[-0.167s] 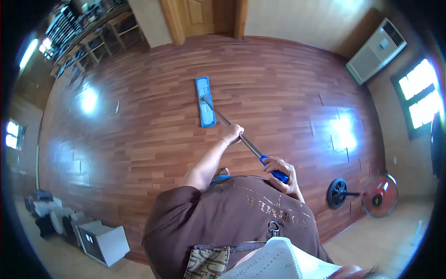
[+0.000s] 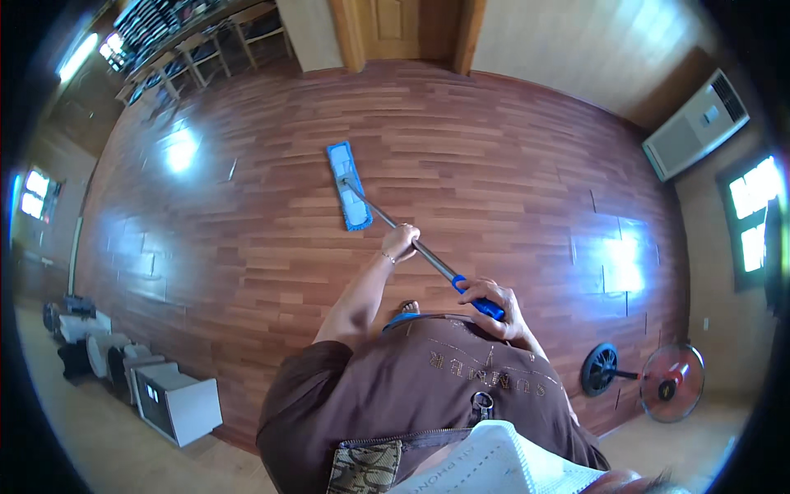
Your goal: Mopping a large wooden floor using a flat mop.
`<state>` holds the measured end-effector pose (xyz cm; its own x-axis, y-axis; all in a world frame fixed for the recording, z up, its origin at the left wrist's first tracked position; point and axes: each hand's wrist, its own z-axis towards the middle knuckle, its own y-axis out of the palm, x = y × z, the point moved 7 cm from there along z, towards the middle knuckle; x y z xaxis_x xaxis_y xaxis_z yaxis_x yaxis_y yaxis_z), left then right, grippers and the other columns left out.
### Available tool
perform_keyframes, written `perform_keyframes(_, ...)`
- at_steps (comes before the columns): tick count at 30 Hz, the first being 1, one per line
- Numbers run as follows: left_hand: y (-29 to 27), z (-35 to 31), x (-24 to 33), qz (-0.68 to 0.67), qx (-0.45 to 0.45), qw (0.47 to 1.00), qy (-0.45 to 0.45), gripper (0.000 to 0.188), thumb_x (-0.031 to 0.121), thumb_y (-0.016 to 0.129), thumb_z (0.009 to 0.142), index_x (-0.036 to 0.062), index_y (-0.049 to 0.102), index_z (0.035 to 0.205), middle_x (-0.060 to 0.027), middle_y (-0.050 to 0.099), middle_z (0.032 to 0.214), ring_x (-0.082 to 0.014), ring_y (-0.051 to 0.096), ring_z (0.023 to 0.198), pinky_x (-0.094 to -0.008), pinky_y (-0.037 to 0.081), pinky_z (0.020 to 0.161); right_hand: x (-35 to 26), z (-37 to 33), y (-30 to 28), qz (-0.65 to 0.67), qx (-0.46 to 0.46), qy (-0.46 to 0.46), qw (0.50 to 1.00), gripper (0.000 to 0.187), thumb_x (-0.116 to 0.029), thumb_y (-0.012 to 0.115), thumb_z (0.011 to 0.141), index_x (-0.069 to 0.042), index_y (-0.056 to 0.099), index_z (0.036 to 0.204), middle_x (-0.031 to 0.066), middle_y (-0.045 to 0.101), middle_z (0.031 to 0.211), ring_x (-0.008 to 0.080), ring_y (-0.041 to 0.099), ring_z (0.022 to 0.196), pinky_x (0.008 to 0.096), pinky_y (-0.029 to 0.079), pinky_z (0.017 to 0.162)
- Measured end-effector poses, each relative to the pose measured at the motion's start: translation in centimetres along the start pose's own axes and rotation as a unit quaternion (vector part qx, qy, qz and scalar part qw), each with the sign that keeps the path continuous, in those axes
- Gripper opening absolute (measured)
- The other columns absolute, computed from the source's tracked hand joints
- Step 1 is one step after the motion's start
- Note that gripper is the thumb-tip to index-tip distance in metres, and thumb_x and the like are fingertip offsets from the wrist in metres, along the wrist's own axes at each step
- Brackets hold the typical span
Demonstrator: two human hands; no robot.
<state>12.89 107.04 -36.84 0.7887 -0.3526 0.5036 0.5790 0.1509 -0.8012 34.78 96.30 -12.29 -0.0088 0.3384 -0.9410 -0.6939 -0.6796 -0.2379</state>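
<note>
A flat mop [image 2: 352, 198] with a long blue, fringed head lies on the wooden floor ahead of me, its metal pole slanting back toward my body. My left hand [image 2: 401, 242] is wrapped round the middle of the pole, a thin bracelet on the wrist. Close to my belly, my right hand [image 2: 494, 306] grips the blue handle [image 2: 487, 309] at the pole's upper end. Some of that handle is hidden under my right fingers. A foot in a blue sandal [image 2: 406, 311] shows just in front of my brown shirt.
A standing fan [image 2: 671, 384] with a dark round base is at the right. Beyond it, a white air conditioner [image 2: 696, 123] stands by the wall. White boxy items [image 2: 185, 403] line the left. Chairs [image 2: 202, 58] and a table are far left, a wooden door [image 2: 397, 31] ahead.
The mop head has shifted left across the floor and tilted a little more. Both hands keep their hold and have moved slightly left with the pole. The whole view has also turned slightly.
</note>
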Motion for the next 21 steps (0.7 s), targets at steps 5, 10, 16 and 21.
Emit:
perform_keyframes(5,-5.3,-5.7,-3.3,0.018,0.040,0.989,-0.143,0.031,0.023,0.070,0.071,0.0068,0.047,0.060,-0.0133,0.054,0.068,-0.0331,0.054,0.067,-0.0416,0.044,0.061,1.0,4.0,2.6,0.006,-0.097,-0.066,0.993,0.027,-0.014,0.066,0.077,-0.002,0.062,0.101,0.0142,0.065,0.099,0.0321,0.060,0.101,0.0423,0.044,0.091)
perform_keyframes(10,-6.3,-10.3,-4.4,0.042,0.059,0.969,-0.237,0.030,0.024,0.074,0.070,0.0070,0.051,0.061,-0.0137,0.057,0.066,-0.0360,0.057,0.069,-0.0465,0.046,0.062,1.7,5.4,2.8,0.110,-0.170,0.002,0.979,0.025,-0.009,0.063,0.081,0.000,0.062,0.104,0.0118,0.066,0.095,0.0254,0.062,0.092,0.0377,0.047,0.085)
perform_keyframes(16,-7.9,-9.5,0.6,0.004,0.184,0.947,-0.263,0.036,0.016,0.074,0.069,0.0053,0.042,0.057,-0.0151,0.050,0.057,-0.0358,0.053,0.059,-0.0454,0.039,0.054,-3.8,7.6,-1.1,0.098,-0.243,-0.058,0.963,0.019,-0.008,0.061,0.080,0.003,0.066,0.095,0.0170,0.067,0.097,0.0276,0.062,0.094,0.0391,0.047,0.087)
perform_keyframes(21,-10.5,-3.4,6.7,-0.060,0.215,0.940,-0.258,0.033,0.016,0.069,0.072,0.0042,0.043,0.057,-0.0165,0.048,0.053,-0.0334,0.051,0.051,-0.0425,0.036,0.049,-9.1,10.6,-6.4,0.069,-0.232,-0.053,0.969,0.019,-0.010,0.063,0.079,0.003,0.067,0.092,0.0156,0.068,0.092,0.0275,0.064,0.088,0.0380,0.048,0.081)
